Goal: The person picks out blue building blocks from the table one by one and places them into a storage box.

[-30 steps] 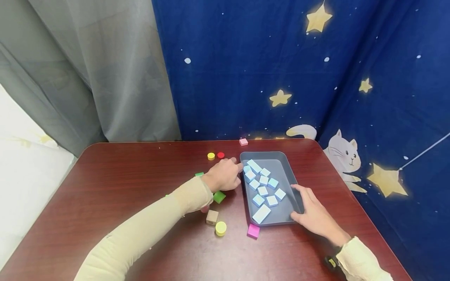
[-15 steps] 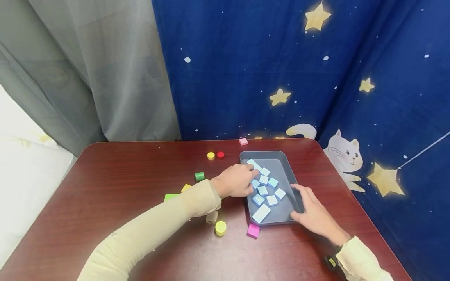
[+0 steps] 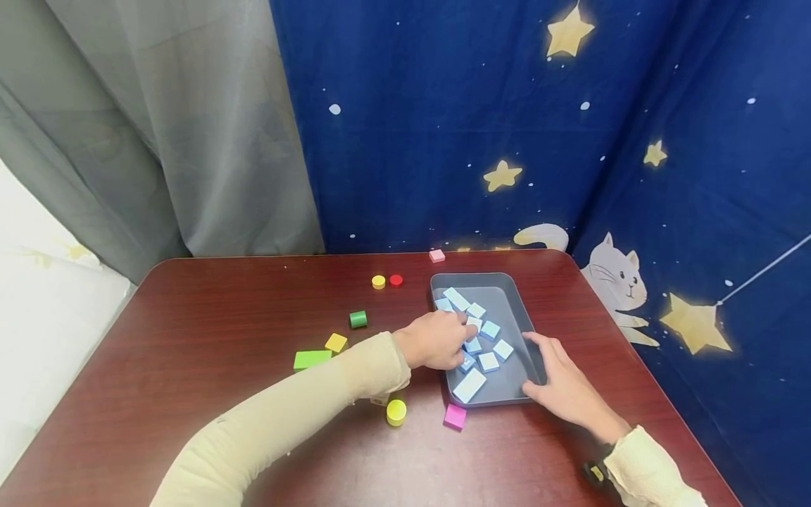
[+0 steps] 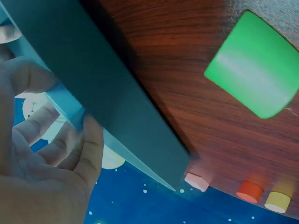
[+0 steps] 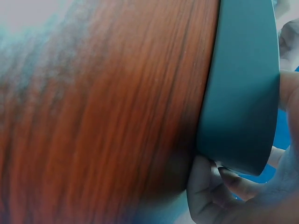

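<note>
My left hand (image 3: 437, 340) reaches over the left rim of a dark grey tray (image 3: 516, 310). In the left wrist view its thumb and fingers pinch a light blue block (image 4: 65, 105) behind the tray's wall. Several white-topped blue blocks (image 3: 470, 386) lie in the tray, partly hidden by this hand. My right hand (image 3: 560, 380) holds the tray at its right side. Its thumb and index finger are spread along the rim, and in the right wrist view its fingers (image 5: 203, 186) curl at the tray's end.
Left of the tray lie a green cylinder (image 3: 357, 320), a yellow block (image 3: 336, 343) and a light green block (image 3: 312, 360). A yellow disc (image 3: 395, 412) and a magenta block (image 3: 455, 417) sit in front. Red (image 3: 395, 281) and yellow (image 3: 378, 282) discs and a pink block (image 3: 437, 255) stand behind.
My left hand has moved rightward from beside the tray's left rim to over the blocks inside it. The green cylinder and yellow block have come into view. The right hand stays put.
</note>
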`<state>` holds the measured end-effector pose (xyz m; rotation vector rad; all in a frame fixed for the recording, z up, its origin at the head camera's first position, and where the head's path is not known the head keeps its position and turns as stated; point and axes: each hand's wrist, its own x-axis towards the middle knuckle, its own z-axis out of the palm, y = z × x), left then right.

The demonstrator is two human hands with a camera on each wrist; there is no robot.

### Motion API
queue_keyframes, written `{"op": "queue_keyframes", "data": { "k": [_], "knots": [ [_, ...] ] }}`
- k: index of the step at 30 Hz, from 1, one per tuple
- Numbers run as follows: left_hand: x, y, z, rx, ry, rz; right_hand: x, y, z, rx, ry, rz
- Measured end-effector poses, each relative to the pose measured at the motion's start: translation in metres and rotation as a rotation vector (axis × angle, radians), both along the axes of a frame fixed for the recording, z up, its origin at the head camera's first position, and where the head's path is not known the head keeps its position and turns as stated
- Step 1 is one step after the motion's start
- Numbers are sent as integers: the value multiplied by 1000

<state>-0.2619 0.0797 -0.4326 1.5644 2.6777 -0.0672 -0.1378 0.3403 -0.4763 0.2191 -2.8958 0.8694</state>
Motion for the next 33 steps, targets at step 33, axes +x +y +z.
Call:
{"op": "queue_keyframes", "data": {
  "k": [33],
  "knots": [
    [-1, 0, -7, -47, 33, 8, 1, -4, -1, -13, -26, -10]
  ]
}}
